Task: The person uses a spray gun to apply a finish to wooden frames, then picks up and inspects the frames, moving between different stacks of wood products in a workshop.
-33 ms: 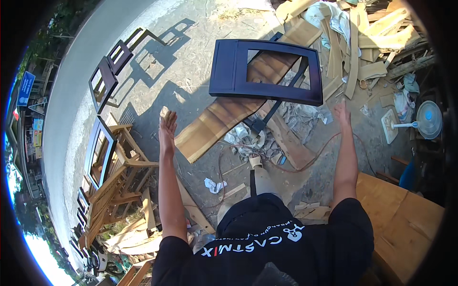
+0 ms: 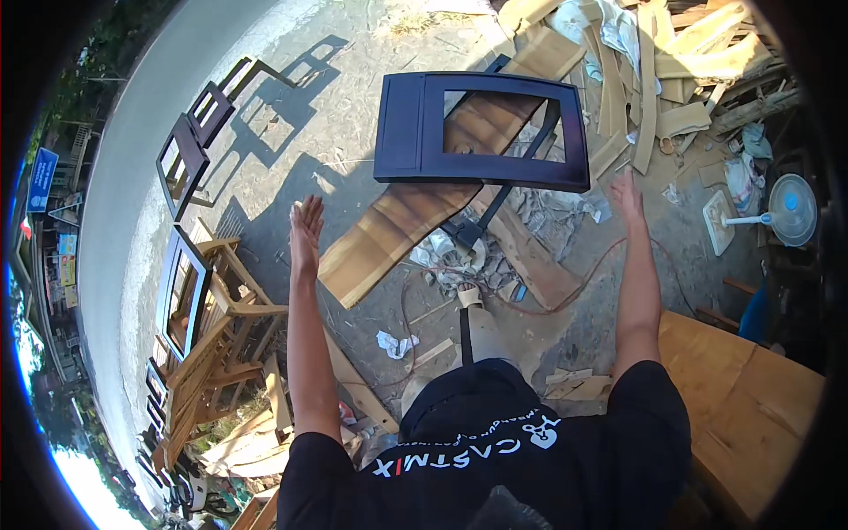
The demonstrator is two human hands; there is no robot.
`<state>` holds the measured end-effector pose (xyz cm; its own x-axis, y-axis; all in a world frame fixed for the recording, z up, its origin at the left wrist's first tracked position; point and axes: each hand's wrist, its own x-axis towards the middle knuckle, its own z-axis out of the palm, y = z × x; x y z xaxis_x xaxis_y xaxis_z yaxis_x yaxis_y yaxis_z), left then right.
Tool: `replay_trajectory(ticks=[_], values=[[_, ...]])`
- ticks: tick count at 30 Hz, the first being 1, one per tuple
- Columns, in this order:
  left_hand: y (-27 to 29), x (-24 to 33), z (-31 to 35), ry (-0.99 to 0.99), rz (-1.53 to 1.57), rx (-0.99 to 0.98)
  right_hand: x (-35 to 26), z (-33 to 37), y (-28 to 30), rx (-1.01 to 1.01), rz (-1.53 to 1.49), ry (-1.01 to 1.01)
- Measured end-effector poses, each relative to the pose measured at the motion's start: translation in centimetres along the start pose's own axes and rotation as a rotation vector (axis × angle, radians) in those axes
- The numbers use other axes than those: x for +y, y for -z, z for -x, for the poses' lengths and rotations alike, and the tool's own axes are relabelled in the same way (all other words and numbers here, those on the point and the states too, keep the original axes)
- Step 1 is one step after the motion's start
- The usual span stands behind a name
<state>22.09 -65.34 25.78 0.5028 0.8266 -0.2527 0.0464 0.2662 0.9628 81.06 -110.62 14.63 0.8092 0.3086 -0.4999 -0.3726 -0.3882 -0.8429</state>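
My left hand (image 2: pixel 306 237) is held out in the air with its fingers straight, holding nothing. On the other side, my right hand (image 2: pixel 628 200) is also raised and empty, its fingers stretched forward. Ahead and between them lies a dark-painted wooden panel (image 2: pixel 399 132) with a large rectangular opening. It rests above a long brown plank (image 2: pixel 371 246) and a dark support (image 2: pixel 475 228). Neither hand touches the panel; my right hand is near its right end, while my left is lower and to its left.
Unpainted wooden frames (image 2: pixel 237 274) stand at left, with more dark frames (image 2: pixel 184 159) beyond. Scrap wood (image 2: pixel 649 97) heaps at far right, near a white fan (image 2: pixel 792 210). A wooden board (image 2: pixel 733 380) lies at near right. A hose (image 2: pixel 594 274) crosses the ground.
The panel and surroundings have shifted slightly left in the view. Both hands stay raised and empty, with only a small shift in position.
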Motion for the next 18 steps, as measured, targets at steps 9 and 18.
replay_trajectory(ticks=[9, 18], values=[[-11.3, -2.9, -18.8, 0.308, -0.187, -0.188, -6.1, -6.2, -6.0, -0.198, -0.056, -0.124], [-13.9, -2.9, -24.2, 0.507, -0.066, -0.284, -6.9, -8.5, -6.9, -0.290, -0.169, -0.215]])
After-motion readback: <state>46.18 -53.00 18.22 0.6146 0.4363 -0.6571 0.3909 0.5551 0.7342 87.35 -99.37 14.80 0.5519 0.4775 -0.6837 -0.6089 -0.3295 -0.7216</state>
